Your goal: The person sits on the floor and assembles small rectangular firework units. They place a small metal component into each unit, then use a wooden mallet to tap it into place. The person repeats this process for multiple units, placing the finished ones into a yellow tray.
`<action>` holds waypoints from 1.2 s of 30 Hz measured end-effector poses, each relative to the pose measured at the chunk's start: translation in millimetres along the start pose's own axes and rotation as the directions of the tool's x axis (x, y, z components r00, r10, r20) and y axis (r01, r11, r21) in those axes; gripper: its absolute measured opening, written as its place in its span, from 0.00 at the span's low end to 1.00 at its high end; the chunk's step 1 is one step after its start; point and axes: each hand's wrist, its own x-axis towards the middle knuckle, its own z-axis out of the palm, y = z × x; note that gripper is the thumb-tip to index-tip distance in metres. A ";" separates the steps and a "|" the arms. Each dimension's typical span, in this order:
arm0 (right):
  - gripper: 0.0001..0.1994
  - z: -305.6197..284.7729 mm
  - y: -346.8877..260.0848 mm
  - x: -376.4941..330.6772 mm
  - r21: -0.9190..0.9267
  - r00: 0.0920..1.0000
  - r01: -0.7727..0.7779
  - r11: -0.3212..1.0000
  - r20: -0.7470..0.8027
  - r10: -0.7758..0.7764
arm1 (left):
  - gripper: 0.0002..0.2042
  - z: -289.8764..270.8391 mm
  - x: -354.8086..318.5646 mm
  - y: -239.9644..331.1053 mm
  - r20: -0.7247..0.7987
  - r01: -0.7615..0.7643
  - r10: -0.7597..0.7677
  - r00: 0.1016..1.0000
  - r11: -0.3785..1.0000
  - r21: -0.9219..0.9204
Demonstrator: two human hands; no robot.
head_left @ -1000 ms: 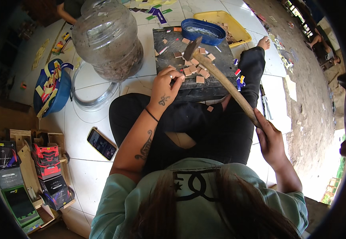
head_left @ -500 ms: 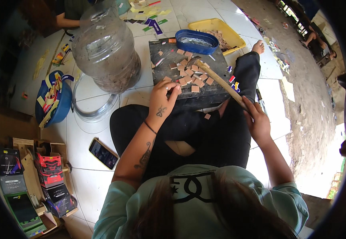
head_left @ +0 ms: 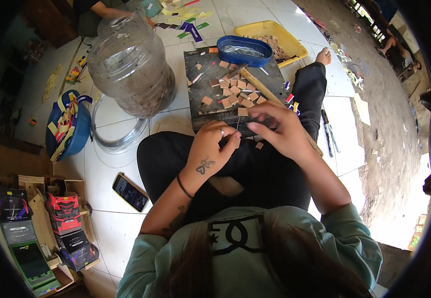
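Note:
My left hand (head_left: pixel 210 148) is closed in a pinch on a thin metal wire (head_left: pixel 238 124) in front of the black block (head_left: pixel 198 107). The wire's upper end points toward a small brown square piece (head_left: pixel 243 112) at the block's near edge. My right hand (head_left: pixel 281 128) is beside that piece, thumb and fingers apart, its fingertips close to it; whether they touch it I cannot tell. A hammer (head_left: pixel 262 85) lies on the block, its wooden handle passing beneath my right hand and forearm. Several more brown squares (head_left: pixel 235 90) are scattered on the block.
A blue oval tub (head_left: pixel 245 60) stands on the block's far edge, before a yellow tray (head_left: pixel 299 49) of brown squares. To the left are a large clear plastic jug (head_left: pixel 131 64), a wire coil (head_left: pixel 118 141), a blue basin (head_left: pixel 79 136) and a phone (head_left: pixel 130 192). Pliers (head_left: pixel 328 133) lie at right.
My right hand has let go of the hammer and moved left to the block's near edge. The hammer now rests on the block. My left hand has come slightly nearer and lower.

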 end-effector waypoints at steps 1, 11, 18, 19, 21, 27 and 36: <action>0.11 8.8 -4.0 10.3 0.073 0.999 -0.001 0.997 0.053 -0.003 | 0.06 -1.1 -1.7 1.1 0.012 0.012 -0.012 1.000 1.000 -0.004; 0.06 45.9 -4.4 33.6 0.386 0.998 -0.038 0.922 0.064 0.015 | 0.11 -1.3 -15.0 -2.1 -0.022 0.179 -0.198 0.980 0.924 -0.338; 0.10 31.2 -6.8 45.3 0.355 0.974 -0.163 0.920 0.207 0.093 | 0.12 -2.1 -6.5 -19.4 -0.054 0.052 -0.072 0.996 0.950 -0.307; 0.10 29.5 -7.9 47.1 0.329 0.966 -0.194 0.924 0.229 0.122 | 0.12 -2.3 -4.6 -22.9 -0.053 0.036 -0.055 0.997 0.954 -0.299; 0.10 26.9 -8.3 49.8 0.326 0.958 -0.194 0.925 0.265 0.108 | 0.12 -2.2 -2.1 -30.0 -0.045 0.005 -0.019 0.999 0.959 -0.285; 0.06 35.4 8.7 56.3 0.171 0.991 -0.043 0.984 0.136 0.020 | 0.09 6.4 15.4 -52.1 -0.039 -0.043 0.034 0.999 0.965 -0.260; 0.08 30.3 41.8 68.7 -0.143 0.944 0.322 0.936 0.123 -0.306 | 0.05 -10.1 39.5 -67.6 0.037 -0.072 0.073 0.997 0.997 -0.031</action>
